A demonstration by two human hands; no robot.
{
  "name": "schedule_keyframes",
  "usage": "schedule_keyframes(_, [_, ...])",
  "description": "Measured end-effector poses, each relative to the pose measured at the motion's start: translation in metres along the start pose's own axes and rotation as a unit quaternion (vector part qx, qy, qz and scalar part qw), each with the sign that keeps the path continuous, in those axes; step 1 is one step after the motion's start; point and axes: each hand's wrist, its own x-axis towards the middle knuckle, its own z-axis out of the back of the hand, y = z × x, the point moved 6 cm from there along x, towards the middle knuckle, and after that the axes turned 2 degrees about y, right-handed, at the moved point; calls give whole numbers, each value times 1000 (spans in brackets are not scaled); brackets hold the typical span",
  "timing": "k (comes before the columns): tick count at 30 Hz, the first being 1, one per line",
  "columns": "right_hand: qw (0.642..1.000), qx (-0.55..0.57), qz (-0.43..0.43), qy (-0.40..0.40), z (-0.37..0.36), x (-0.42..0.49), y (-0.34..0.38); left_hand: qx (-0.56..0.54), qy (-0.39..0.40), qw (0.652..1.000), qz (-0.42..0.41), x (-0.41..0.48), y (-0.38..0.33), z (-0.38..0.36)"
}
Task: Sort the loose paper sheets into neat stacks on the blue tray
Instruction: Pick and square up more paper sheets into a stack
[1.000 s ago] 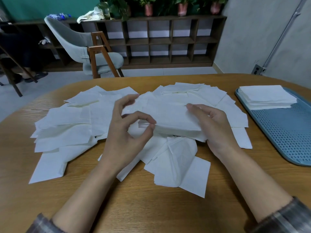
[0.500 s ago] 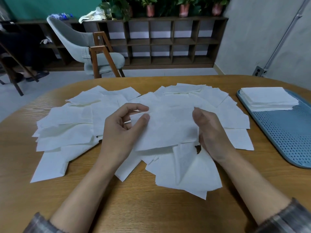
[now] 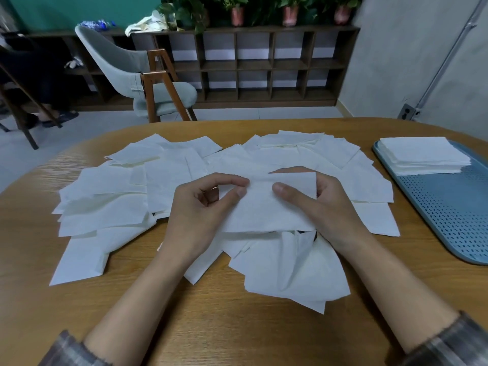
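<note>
No text, label, brand, number or sign can be read anywhere in view. The paper sheets (image 3: 105,207) spread across the table (image 3: 237,334) are blank white, and the blue tray (image 3: 449,215) at the table's right edge shows only its pattern of small slots.

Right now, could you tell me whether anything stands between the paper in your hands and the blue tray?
Nothing visible does. The left hand and right hand pinch the held paper above the loose sheets; only those flat sheets and bare table lie before the blue tray and its stack.
</note>
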Motion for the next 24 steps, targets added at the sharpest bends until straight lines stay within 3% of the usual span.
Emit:
schedule_keyframes(9, [999, -24, 23, -7, 0, 3, 1, -18, 5, 1000, 13, -3, 3, -3])
schedule_keyframes(14, [997, -34, 63, -6, 3, 1, 8, 39, -17, 999, 19, 1, 5, 1])
schedule_keyframes(19, [987, -118, 105, -28, 4, 1, 15, -73, 56, 993, 71, -4, 0, -10])
schedule_keyframes(24, [993, -50, 95, 48, 4, 2, 17, -88, 14, 994, 57, -4, -1, -5])
